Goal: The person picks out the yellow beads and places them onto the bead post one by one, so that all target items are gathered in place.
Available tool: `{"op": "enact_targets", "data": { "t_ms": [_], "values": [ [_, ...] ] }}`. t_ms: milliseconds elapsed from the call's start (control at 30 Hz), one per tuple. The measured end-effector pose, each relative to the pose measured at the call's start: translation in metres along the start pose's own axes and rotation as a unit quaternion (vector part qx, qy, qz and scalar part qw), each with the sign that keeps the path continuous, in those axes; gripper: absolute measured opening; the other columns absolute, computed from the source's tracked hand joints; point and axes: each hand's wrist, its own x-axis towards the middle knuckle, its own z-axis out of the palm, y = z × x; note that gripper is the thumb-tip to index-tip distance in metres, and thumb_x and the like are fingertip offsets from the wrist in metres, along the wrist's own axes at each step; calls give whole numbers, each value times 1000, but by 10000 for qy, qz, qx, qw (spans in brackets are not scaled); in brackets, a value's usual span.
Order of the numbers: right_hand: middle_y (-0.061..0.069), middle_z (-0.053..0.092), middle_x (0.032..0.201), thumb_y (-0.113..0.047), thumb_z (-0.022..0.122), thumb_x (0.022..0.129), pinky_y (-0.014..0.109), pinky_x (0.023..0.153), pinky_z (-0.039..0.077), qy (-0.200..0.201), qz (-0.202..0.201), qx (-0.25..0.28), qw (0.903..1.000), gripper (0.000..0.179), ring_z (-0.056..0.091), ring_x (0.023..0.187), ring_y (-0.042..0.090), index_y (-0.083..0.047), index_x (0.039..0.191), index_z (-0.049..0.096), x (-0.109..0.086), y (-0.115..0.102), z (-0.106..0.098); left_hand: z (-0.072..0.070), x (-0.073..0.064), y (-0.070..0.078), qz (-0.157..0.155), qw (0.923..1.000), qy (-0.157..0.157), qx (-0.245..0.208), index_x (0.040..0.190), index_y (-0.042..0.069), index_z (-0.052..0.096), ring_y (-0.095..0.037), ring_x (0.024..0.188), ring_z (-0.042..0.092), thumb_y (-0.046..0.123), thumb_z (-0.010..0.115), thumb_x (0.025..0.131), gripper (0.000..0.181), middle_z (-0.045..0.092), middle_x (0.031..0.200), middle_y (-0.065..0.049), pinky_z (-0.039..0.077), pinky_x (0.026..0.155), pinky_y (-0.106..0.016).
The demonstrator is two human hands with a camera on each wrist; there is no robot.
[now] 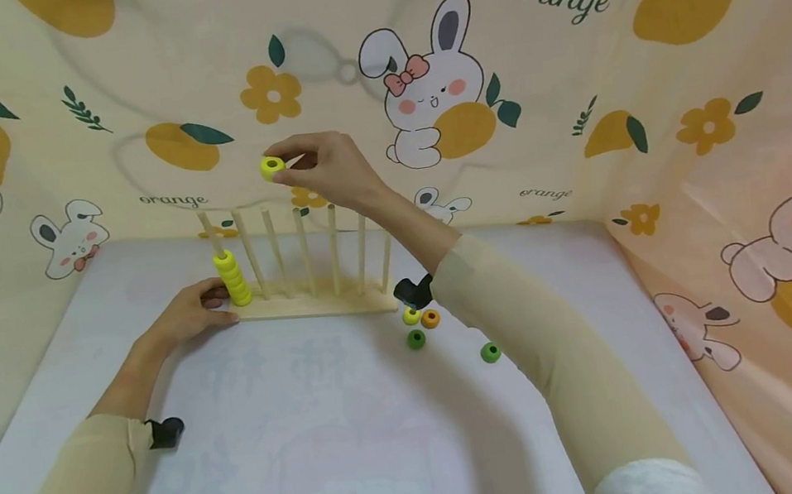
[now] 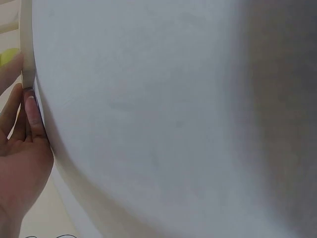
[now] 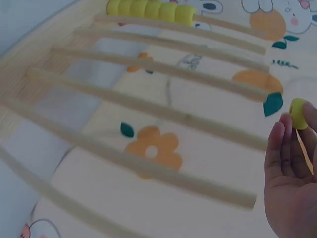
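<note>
A wooden peg rack (image 1: 321, 303) with a row of upright pegs stands on the table. Yellow beads (image 1: 233, 278) are stacked on its leftmost peg, whose upper part is bare. My left hand (image 1: 183, 315) grips the left end of the rack's base, thumb at the front edge; the left wrist view catches this hand (image 2: 25, 163) at the board's edge. Raised above the pegs, my right hand (image 1: 333, 168) pinches a yellow bead (image 1: 272, 168) between thumb and fingertips, its hole showing. In the right wrist view that bead (image 3: 298, 114) is beyond the peg tips.
Loose beads lie right of the rack: a yellow one (image 1: 411, 317), an orange one (image 1: 431, 319), a green one (image 1: 416, 339) and another green one (image 1: 491, 352). Patterned cloth (image 1: 341, 54) walls the table (image 1: 304, 459) at the back and sides.
</note>
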Motion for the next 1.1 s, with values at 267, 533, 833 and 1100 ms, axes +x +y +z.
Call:
{"op": "enact_targets", "data": {
  "t_ms": [267, 533, 833, 1100],
  "values": [
    [-5, 71, 113, -20, 74, 91, 19, 80, 55, -468, 169, -85, 9987, 32, 68, 90, 4, -15, 123, 71, 10, -10, 23, 0, -3, -2, 13, 10000, -26, 64, 147, -12, 31, -46, 131, 42, 13, 76, 88, 78, 43, 144, -32, 33, 113, -54],
    [-3, 71, 111, -20, 73, 91, 16, 83, 53, -672, 116, -148, 9976, 34, 67, 92, 4, -12, 124, 70, 17, -12, 37, 1, -4, -1, 177, 9998, -66, 38, 147, -13, 31, -45, 130, 43, 13, 75, 88, 78, 44, 142, -33, 34, 112, -54],
    [-2, 70, 113, -23, 72, 92, 13, 83, 51, -979, 167, -389, 9943, 35, 65, 96, 1, -11, 124, 69, 29, -19, 51, -1, -5, 1, 126, 9999, -95, -52, 148, -13, 29, -45, 131, 42, 13, 75, 89, 79, 42, 144, -33, 33, 113, -54],
    [-5, 71, 109, -24, 72, 93, 13, 83, 50, -1184, 215, -616, 9908, 35, 65, 95, 0, -14, 126, 69, 35, -23, 62, -1, -1, 0, 53, 10000, -72, -28, 149, -11, 29, -44, 132, 42, 14, 74, 90, 79, 43, 144, -31, 32, 114, -53]
  ]
}}
